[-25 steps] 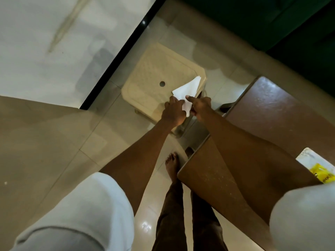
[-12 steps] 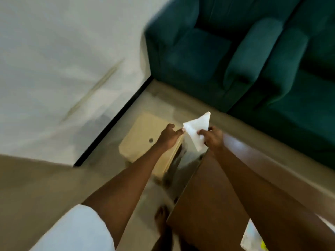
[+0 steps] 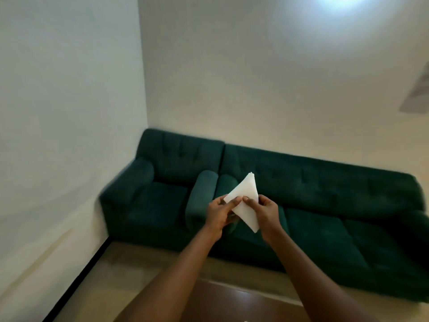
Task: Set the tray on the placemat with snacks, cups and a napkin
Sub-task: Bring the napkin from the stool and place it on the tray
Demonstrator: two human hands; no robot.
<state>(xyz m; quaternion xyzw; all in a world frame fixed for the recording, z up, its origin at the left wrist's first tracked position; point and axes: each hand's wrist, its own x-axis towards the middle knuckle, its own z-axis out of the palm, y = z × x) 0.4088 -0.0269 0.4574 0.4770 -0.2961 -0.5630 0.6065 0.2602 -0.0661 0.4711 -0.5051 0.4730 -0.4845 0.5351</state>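
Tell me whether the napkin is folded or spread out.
Folded: the napkin forms a layered triangle, pinched between the left hand and right hand.

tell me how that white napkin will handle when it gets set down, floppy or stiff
Probably fairly limp: the napkin is a thin white folded sheet, though folded into a triangle it holds its shape between the left hand and right hand. It looks very light, so it may shift in a draught. It seems easy to crease or unfold if gripped carelessly.

A: Corner room, plain white walls (image 3: 255, 77), dark green sofa (image 3: 325, 205) along the back one.
B: Yep, matching armchair (image 3: 157, 182) just beside it, beige floor (image 3: 139, 259), bright glare (image 3: 343, 3) up top.
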